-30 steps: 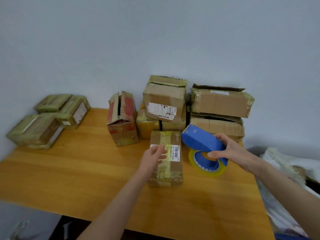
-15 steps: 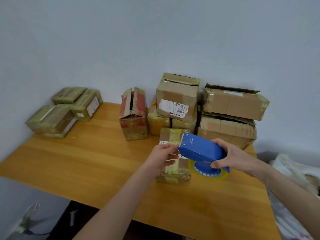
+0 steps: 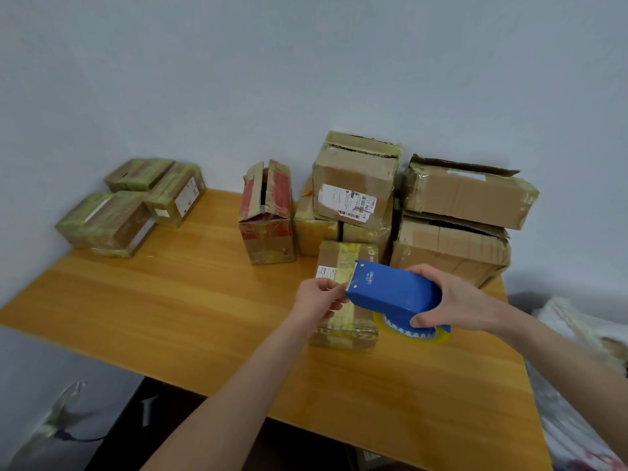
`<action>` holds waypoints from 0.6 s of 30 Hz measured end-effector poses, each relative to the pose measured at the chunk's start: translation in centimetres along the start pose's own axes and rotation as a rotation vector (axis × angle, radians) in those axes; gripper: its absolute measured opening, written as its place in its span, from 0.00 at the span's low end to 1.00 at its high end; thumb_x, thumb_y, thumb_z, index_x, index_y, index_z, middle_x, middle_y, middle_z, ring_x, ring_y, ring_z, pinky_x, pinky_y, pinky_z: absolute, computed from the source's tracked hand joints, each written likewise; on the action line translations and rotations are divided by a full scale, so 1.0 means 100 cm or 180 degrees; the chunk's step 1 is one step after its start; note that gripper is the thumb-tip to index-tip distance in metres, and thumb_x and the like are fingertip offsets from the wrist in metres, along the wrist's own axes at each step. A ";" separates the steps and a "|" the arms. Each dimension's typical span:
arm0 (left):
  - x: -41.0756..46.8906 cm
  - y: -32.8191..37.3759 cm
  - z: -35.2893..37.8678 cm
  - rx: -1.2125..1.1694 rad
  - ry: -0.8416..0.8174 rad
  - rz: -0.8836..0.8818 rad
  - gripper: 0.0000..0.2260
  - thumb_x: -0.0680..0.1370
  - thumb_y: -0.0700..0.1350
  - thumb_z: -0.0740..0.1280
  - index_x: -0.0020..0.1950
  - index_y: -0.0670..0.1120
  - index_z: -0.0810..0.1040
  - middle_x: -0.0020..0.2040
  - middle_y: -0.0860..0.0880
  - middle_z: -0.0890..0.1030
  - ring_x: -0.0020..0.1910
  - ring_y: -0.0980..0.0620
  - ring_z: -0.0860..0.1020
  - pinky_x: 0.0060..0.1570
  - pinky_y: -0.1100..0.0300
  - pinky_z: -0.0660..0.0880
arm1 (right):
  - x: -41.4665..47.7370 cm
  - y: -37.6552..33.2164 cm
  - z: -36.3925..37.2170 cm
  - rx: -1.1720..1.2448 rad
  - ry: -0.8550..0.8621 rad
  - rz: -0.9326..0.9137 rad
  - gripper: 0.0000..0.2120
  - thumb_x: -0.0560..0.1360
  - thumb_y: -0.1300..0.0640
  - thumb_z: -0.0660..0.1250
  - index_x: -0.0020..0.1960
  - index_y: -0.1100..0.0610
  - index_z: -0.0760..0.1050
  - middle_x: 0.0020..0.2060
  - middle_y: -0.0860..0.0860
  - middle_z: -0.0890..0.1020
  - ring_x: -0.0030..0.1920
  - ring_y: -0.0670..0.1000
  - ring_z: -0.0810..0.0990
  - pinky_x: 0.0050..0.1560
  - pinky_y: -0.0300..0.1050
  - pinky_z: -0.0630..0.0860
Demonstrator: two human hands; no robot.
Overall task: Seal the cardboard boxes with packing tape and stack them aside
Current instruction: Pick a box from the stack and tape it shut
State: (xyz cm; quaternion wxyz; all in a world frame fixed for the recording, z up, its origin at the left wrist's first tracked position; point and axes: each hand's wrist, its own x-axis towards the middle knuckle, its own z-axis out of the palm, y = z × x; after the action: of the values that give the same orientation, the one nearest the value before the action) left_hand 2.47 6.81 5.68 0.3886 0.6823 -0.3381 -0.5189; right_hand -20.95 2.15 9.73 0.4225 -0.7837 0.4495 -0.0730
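A small cardboard box [image 3: 339, 263] with yellowish tape and a white label lies on the wooden table [image 3: 170, 300] in front of me. Above it my right hand [image 3: 455, 300] grips a blue tape dispenser [image 3: 394, 294] whose yellow tape roll [image 3: 413, 334] hangs below. My left hand [image 3: 319, 297] pinches the tape end at the dispenser's front edge, over the box. Both hands hide the middle of the box.
Three taped boxes [image 3: 129, 205] are grouped at the far left of the table. A red-printed box [image 3: 266, 215] with loose flaps stands behind, beside stacked brown boxes [image 3: 455, 219] against the wall. White bags [image 3: 577, 351] lie off the table's right edge.
My left hand lifted off the box top and took the tape end at the dispenser. My right hand brought the dispenser left, over the box.
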 end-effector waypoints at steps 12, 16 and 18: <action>-0.010 -0.039 -0.046 0.0062 0.0499 0.0089 0.08 0.77 0.44 0.69 0.40 0.43 0.78 0.33 0.51 0.77 0.33 0.56 0.73 0.31 0.66 0.71 | -0.002 0.012 0.008 -0.1121 -0.0105 -0.0024 0.33 0.60 0.39 0.68 0.63 0.34 0.61 0.51 0.38 0.77 0.48 0.44 0.78 0.48 0.47 0.78; -0.008 -0.060 -0.084 0.0143 0.0969 -0.0046 0.12 0.78 0.44 0.68 0.35 0.43 0.74 0.31 0.50 0.74 0.33 0.54 0.71 0.32 0.61 0.71 | -0.020 0.035 -0.004 -0.1119 -0.0255 0.0250 0.29 0.63 0.42 0.73 0.57 0.31 0.60 0.50 0.36 0.76 0.49 0.43 0.77 0.50 0.44 0.77; -0.005 -0.067 -0.085 0.0217 0.0943 -0.0070 0.12 0.78 0.44 0.68 0.35 0.43 0.74 0.31 0.50 0.74 0.32 0.54 0.70 0.31 0.61 0.71 | -0.023 0.046 -0.003 -0.1102 -0.0290 0.0350 0.29 0.67 0.48 0.75 0.58 0.34 0.61 0.50 0.37 0.76 0.49 0.43 0.77 0.50 0.42 0.76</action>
State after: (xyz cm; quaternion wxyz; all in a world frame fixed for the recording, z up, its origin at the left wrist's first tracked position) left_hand 11.04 11.90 1.37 0.4050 0.7678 -0.2870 -0.4050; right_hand -25.37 2.64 7.21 0.3046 -0.8214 0.4779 0.0641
